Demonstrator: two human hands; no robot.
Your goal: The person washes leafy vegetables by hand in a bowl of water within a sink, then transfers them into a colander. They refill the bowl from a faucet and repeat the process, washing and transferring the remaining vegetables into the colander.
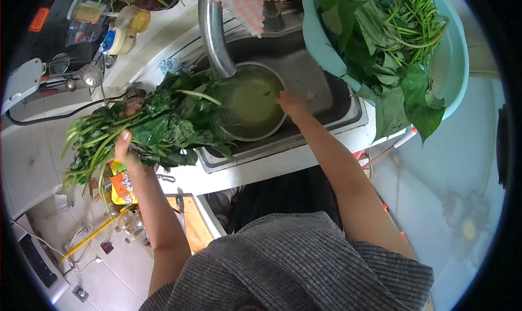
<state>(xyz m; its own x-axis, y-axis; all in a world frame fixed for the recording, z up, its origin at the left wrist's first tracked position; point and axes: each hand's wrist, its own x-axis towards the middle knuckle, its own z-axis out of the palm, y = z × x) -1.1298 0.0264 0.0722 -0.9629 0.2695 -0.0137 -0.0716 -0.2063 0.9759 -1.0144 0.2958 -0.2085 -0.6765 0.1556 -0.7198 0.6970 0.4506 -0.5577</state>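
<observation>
My left hand (128, 148) is closed around a large bunch of wet leafy greens (163, 126), its stems pointing left and its leaves reaching over the sink's left side. A round metal bowl (280, 78) of greenish water sits in the sink under the faucet. On its right rim, my right hand (292, 104) has its fingers curled, gripping the edge. The leaves overlap the bowl's left side and hide part of it. A small leaf piece floats in the water.
The steel sink (321, 88) surrounds the bowl, with the faucet (215, 36) arching over it. A turquoise basket (459, 66) of greens stands at the right. Jars (122, 39) and a skimmer (91, 75) are at upper left. A cutting board (197, 224) lies below the counter.
</observation>
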